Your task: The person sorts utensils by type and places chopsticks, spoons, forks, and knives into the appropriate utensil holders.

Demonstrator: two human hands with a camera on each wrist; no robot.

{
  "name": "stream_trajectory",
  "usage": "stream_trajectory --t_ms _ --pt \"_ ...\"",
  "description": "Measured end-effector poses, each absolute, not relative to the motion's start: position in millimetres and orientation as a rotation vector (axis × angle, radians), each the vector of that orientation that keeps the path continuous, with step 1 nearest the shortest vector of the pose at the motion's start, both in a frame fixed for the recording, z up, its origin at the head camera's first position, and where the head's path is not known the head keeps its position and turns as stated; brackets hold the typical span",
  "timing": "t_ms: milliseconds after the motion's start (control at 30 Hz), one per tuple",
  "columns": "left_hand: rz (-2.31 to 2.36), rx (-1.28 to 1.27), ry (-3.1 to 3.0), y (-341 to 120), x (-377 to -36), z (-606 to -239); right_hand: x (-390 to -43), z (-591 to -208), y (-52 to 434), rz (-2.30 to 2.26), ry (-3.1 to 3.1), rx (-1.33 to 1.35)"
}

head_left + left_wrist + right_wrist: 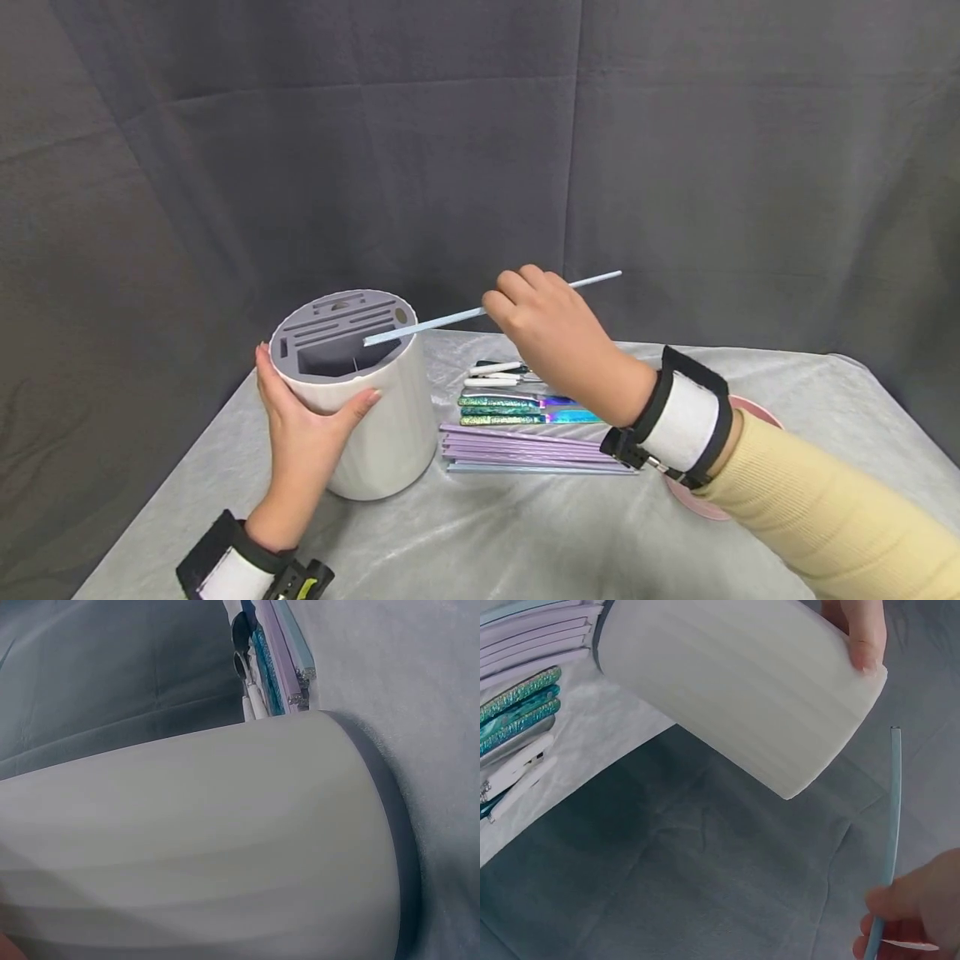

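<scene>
A white cylindrical utensil holder (390, 433) with a grey slotted top stands on the left of the table. My left hand (303, 429) grips it near the rim, thumb on the front and fingers round the left side. Above and right of the holder, my right hand (558, 337) pinches a light blue chopstick (442, 321) along its length. The chopstick slants down to the left, its thick end over the large open compartment. In the right wrist view that end of the chopstick (895, 787) shows beside the holder's rim (840, 754).
Right of the holder lie purple chopsticks (525, 446) with light blue ones (540, 468) in front. Behind them are cutlery pieces with glittery green handles (498, 410) and white-handled utensils (491, 382). A pink plate (693, 500) sits partly hidden beneath my right arm. Grey cloth (465, 167) hangs behind.
</scene>
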State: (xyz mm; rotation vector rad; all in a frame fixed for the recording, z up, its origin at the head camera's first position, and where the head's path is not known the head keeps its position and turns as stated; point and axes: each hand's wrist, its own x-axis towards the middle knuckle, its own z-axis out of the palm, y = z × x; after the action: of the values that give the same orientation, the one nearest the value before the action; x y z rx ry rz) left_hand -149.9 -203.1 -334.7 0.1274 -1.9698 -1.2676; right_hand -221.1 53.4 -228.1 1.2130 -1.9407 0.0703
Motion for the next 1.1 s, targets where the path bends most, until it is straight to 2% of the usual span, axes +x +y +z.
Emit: stream_trajectory --t_ms 267,667,933,1100 --pt "-1.28 0.121 -1.962 -204 -149 -335 -217 -237 64 0.298 -2.226 1.228" --pt "-1.284 0.144 -1.972 -209 -150 -335 -210 -289 90 0.925 -2.41 1.347" --pt "-1.279 0.145 -1.97 -212 -150 -336 -204 -310 97 1.416 -2.585 1.18" --pt "-1.279 0.142 -1.966 -211 -150 -336 -200 -322 98 1.67 -2.552 1.225"
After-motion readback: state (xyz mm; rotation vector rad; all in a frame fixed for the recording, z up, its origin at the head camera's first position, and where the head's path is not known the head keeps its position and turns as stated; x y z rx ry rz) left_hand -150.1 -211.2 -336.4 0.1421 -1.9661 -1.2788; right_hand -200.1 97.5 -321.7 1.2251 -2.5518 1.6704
